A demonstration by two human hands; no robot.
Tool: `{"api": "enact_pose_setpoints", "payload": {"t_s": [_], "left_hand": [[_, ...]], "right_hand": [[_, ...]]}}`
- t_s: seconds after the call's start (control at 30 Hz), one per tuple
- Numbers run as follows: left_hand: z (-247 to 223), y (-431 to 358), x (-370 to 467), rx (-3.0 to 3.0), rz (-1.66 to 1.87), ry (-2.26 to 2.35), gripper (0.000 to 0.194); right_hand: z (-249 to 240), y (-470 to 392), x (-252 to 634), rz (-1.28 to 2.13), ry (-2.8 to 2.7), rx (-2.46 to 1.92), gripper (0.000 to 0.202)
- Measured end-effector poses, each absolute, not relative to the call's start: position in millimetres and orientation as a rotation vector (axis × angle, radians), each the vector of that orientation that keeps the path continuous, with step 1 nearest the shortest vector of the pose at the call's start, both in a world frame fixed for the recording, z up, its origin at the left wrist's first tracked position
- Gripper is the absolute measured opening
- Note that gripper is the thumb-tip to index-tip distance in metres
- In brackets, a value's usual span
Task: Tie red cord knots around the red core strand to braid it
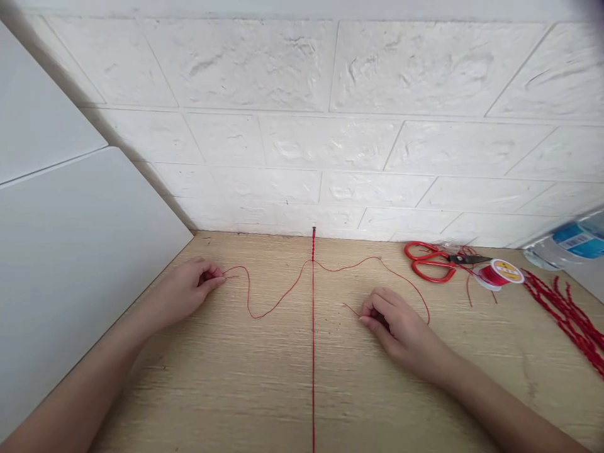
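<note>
A short twisted red cord (313, 245) hangs from a small dark peg (314, 229) at the foot of the wall. From its lower end a straight red strand (313, 352) runs toward me, past the bottom of the view. A loose red thread (278, 301) curves off to the left, where my left hand (201, 281) pinches it near its end. On the other side a second loose thread (349, 267) loops round to my right hand (389, 318). My right thumb and forefinger are closed on that thread, with a short tip sticking out leftward.
Orange-handled scissors (434, 272) lie at the back right, beside a spool of red thread (500, 274) and some thread scraps. Farther right are several braided red cords (566, 314) and a clear bottle (569, 245). A white brick-pattern wall (264, 69) and a white panel (85, 251) bound the wooden table (226, 390).
</note>
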State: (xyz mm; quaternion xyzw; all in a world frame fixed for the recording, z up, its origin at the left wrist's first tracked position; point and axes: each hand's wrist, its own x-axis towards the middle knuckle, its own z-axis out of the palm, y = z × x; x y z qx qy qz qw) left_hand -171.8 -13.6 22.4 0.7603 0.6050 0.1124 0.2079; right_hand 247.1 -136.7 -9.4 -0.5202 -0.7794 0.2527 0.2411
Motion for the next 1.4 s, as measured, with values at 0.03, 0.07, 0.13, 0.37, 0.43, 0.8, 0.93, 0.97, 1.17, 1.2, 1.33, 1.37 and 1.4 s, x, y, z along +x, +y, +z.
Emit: {"api": "enact_pose_setpoints", "payload": {"t_s": [0.03, 0.07, 0.13, 0.37, 0.43, 0.8, 0.93, 0.97, 1.17, 1.2, 1.33, 1.37, 1.4], "left_hand": [[24.2, -16.6, -170.4, 2.155, 0.248, 1.665, 0.034], [26.9, -20.6, -167.9, 2.182, 0.194, 1.646, 0.035], [34.4, -31.7, -158.6, 2.184, 0.162, 1.635, 0.036], [57.8, -76.2, -97.4, 2.042, 0.111, 1.092, 0.028], [57.6, -77.0, -92.0, 2.082, 0.174, 1.133, 0.023], [41.8, -59.3, -107.1, 2.322, 0.039, 1.214, 0.016], [46.0, -66.2, -93.9, 2.453, 0.033, 1.179, 0.021], [48.8, -69.5, -89.3, 2.456, 0.053, 1.174, 0.02], [65.0, -95.4, -38.8, 2.003, 0.147, 1.038, 0.024], [65.8, -98.8, -27.0, 1.922, 0.168, 1.036, 0.023], [63.9, -104.8, 20.4, 1.878, 0.432, 1.004, 0.02], [62.5, -104.5, 29.8, 1.912, 0.503, 0.97, 0.019], [60.7, -103.4, 37.4, 1.981, 0.569, 0.923, 0.021]], "right_hand": [[-11.0, -135.7, 246.8, 0.7, -2.082, -1.433, 0.013], [-12.2, -134.9, 247.0, 0.713, -2.034, -1.446, 0.013], [-13.6, -133.5, 248.2, 0.735, -1.956, -1.478, 0.012], [-13.0, -131.5, 251.2, 0.784, -1.889, -1.506, 0.015], [-13.0, -131.5, 251.3, 0.804, -1.884, -1.503, 0.016], [-11.8, -130.6, 250.9, 0.815, -1.89, -1.505, 0.017], [-12.1, -129.6, 250.4, 0.842, -1.853, -1.523, 0.019], [-12.6, -129.4, 250.4, 0.854, -1.834, -1.528, 0.02], [-17.2, -127.6, 253.5, 0.945, -1.628, -1.516, 0.025], [-17.5, -126.6, 254.2, 0.939, -1.583, -1.505, 0.026], [-16.2, -121.2, 256.6, 0.858, -1.41, -1.469, 0.03], [-15.8, -119.9, 257.4, 0.838, -1.371, -1.464, 0.03], [-15.8, -118.6, 258.4, 0.821, -1.335, -1.462, 0.03]]}}
